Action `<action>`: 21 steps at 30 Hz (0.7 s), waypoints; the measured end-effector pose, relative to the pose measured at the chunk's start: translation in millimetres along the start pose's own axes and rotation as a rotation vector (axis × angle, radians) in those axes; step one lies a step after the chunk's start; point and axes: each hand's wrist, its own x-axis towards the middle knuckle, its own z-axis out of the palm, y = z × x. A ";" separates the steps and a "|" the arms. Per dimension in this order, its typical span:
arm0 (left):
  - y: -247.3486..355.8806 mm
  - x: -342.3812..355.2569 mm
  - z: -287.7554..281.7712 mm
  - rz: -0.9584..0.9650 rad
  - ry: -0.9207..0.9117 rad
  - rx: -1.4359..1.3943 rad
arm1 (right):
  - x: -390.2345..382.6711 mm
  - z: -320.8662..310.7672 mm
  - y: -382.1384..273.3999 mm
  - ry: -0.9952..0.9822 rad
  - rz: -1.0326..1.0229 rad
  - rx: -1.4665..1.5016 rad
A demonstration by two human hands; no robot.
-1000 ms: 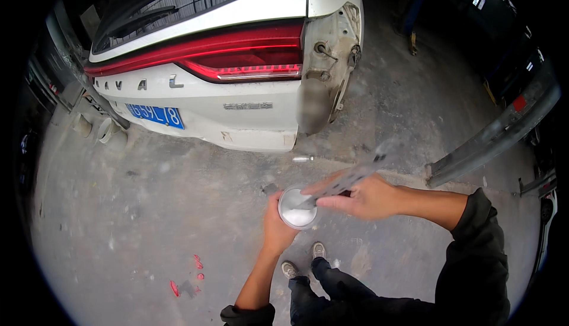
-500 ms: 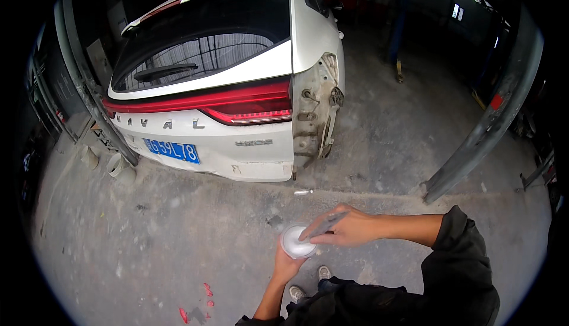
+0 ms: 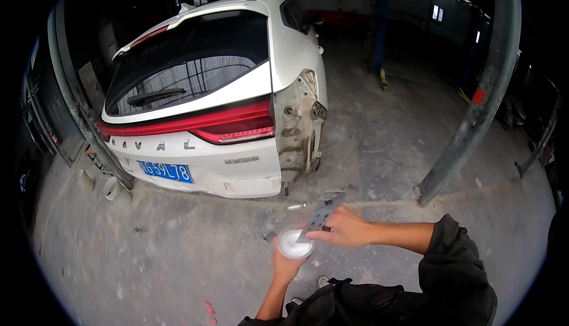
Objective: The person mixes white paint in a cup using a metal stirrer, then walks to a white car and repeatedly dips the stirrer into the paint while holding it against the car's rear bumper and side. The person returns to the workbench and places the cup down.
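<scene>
A small round tub with white stuff inside sits in my left hand, whose fingers wrap around its side from below. My right hand pinches a flat grey scraper with dark spots or holes along its face. The scraper is tilted, its lower end in or just over the tub's mouth and its upper end rising away from me. Whether the white stuff is paste or liquid, I cannot tell.
A white car stands ahead, its rear corner stripped to bare metal. Steel posts rise at right and left. Pale buckets stand by the left post. On the concrete floor lie a small white cylinder and red scraps.
My right hand has turned the scraper more upright, so more of its face shows. The tub stays in my left hand. The view has tilted up and shifted right.
</scene>
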 end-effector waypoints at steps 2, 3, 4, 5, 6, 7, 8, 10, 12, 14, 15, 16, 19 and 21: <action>4.3 2.1 3.3 -0.038 -0.055 0.038 | -2.5 -3.0 0.1 0.083 -0.057 0.123; 6.6 1.3 4.3 -0.060 -0.079 0.057 | -2.4 -5.8 -2.5 0.121 -0.087 0.185; -0.3 0.7 5.1 -0.086 -0.112 0.010 | -3.3 -8.2 -2.3 0.138 -0.051 0.235; -13.2 0.5 5.8 -0.112 -0.144 -0.036 | -4.1 -10.4 -1.7 0.155 -0.017 0.286; -15.2 0.8 6.4 -0.136 -0.172 -0.080 | -4.7 -12.3 -0.9 0.171 0.014 0.336; -15.7 -1.6 7.1 -0.172 -0.182 -0.126 | -5.8 -13.2 1.8 0.112 0.041 0.301; -14.9 -4.3 8.6 -0.207 -0.191 -0.172 | -6.6 -13.7 6.5 0.054 0.067 0.266; -17.7 -8.9 9.6 -0.241 -0.204 -0.244 | -5.5 -7.8 14.8 0.032 0.026 0.226; -31.4 -13.9 11.6 -0.247 -0.213 -0.306 | -5.1 5.4 16.8 0.099 -0.098 0.217; -36.1 -12.6 8.5 -0.249 -0.246 -0.174 | -6.0 2.5 9.5 0.117 -0.039 0.228; -37.3 -16.9 4.2 -0.272 -0.243 -0.111 | -2.8 3.3 4.8 0.102 -0.008 0.250; -36.1 -19.2 4.5 -0.237 -0.208 -0.083 | -3.5 0.3 -1.4 0.086 0.025 0.263; -31.1 -18.8 9.1 -0.148 -0.121 -0.025 | -3.5 -6.1 -8.4 0.043 0.090 0.282; -27.3 -20.4 12.1 -0.108 -0.074 -0.021 | -2.2 0.5 -2.3 0.040 0.044 0.243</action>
